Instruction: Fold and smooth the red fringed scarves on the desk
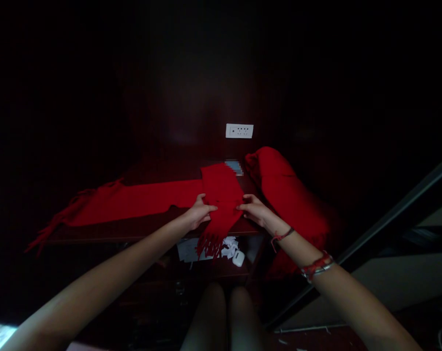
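Note:
A red fringed scarf (144, 197) lies along the dark desk top. Its left part is stretched flat, ending in tassels, while its right part is folded over and hangs past the front edge with its fringe down. My left hand (199, 212) pinches the left side of the folded part, thumb on top. Across from it, my right hand (254, 209) pinches the right side of the same part between thumb and fingers. The underside of the fold is hidden. Bracelets circle my right wrist and forearm.
A bulky red cloth bundle (287, 185) rests to the right. Behind the scarf are a blurred bluish item (234, 167) and a white wall socket (239, 131). Below the desk top, an open compartment holds crumpled white paper (229, 247) and a small white case (238, 258).

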A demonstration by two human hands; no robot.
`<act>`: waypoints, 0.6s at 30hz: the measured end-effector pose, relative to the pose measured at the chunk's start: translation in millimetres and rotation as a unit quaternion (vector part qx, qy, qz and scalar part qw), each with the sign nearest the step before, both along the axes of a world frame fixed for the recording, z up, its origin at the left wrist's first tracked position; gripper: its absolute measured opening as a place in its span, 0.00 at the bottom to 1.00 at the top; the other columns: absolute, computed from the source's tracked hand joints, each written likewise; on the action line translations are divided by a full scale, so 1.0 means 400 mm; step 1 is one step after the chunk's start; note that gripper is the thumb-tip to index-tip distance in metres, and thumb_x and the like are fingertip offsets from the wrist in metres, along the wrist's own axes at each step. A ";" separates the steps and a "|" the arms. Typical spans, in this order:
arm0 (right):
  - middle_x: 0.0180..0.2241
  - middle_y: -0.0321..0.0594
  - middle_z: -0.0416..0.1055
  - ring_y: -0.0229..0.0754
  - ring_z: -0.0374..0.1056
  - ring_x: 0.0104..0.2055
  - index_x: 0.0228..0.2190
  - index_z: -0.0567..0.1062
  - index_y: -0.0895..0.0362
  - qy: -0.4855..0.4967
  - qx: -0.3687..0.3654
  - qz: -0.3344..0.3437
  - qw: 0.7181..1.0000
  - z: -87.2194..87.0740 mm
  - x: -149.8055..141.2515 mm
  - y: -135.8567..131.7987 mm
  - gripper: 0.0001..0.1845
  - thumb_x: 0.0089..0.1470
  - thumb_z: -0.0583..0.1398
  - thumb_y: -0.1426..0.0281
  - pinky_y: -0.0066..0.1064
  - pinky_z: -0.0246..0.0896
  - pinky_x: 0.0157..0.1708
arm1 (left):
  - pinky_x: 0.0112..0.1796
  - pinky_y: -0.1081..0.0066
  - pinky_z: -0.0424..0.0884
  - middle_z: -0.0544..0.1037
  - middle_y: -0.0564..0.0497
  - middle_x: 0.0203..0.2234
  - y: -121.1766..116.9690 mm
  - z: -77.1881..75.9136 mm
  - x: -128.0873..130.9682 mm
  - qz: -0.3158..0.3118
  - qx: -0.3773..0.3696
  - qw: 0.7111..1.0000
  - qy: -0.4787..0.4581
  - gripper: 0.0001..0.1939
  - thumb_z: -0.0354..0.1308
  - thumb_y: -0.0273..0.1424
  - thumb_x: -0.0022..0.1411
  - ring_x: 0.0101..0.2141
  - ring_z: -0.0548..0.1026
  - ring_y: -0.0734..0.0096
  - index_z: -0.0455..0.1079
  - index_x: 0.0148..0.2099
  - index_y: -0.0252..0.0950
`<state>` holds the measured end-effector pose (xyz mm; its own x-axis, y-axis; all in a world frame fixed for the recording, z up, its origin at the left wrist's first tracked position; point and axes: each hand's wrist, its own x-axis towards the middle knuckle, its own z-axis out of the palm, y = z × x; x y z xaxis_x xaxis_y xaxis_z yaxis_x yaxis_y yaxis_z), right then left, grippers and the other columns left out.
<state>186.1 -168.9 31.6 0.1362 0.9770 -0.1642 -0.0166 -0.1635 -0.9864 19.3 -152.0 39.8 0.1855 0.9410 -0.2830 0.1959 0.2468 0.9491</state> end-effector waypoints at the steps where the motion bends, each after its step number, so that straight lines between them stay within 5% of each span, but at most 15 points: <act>1: 0.23 0.29 0.61 0.29 0.59 0.20 0.33 0.57 0.53 -0.011 -0.014 0.002 1.000 0.003 -0.009 0.007 0.23 0.32 0.55 0.82 0.18 0.53 0.15 | 0.26 0.82 0.65 0.64 0.49 0.45 -0.004 0.002 -0.002 -0.001 0.000 1.000 0.010 0.29 0.51 0.24 0.51 0.37 0.68 0.77 0.42 0.52 0.42; 11: 0.22 0.29 0.63 0.30 0.62 0.20 0.32 0.58 0.54 0.087 -0.064 -0.036 0.993 0.034 0.022 0.001 0.21 0.35 0.54 0.84 0.23 0.61 0.19 | 0.17 0.84 0.56 0.67 0.51 0.36 0.039 -0.001 -0.057 0.002 0.037 0.994 0.105 0.24 0.55 0.28 0.48 0.22 0.66 0.85 0.53 0.48 0.39; 18: 0.21 0.31 0.67 0.31 0.63 0.19 0.34 0.63 0.54 0.062 -0.081 0.105 0.989 0.037 0.092 0.001 0.21 0.34 0.58 0.80 0.22 0.61 0.19 | 0.13 0.84 0.49 0.67 0.56 0.24 0.034 -0.004 -0.071 -0.030 -0.009 0.991 0.134 0.22 0.52 0.33 0.51 0.14 0.58 0.87 0.51 0.48 0.37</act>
